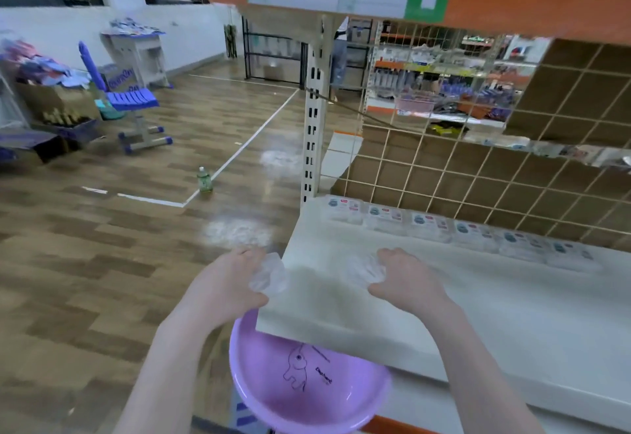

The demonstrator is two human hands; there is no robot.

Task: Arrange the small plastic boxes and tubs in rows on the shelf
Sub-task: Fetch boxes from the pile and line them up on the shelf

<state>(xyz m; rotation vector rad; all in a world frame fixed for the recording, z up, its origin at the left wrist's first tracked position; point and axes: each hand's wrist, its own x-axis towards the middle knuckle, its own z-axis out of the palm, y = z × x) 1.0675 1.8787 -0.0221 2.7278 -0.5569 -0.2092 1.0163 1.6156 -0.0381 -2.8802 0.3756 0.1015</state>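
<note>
We grip a clear plastic tub (268,277) in our left hand (228,280) and another clear tub (364,269) in our right hand (404,276) over the white shelf (512,304) (labelled boxes (454,228) line its back).

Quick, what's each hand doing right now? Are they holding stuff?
Left hand: fingers curled round a small clear plastic tub.
Right hand: fingers curled round another clear tub, over the white shelf.

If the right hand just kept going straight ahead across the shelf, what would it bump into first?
Probably the row of labelled boxes at the shelf's back; the white shelf between looks bare, though depth is uncertain.
</note>
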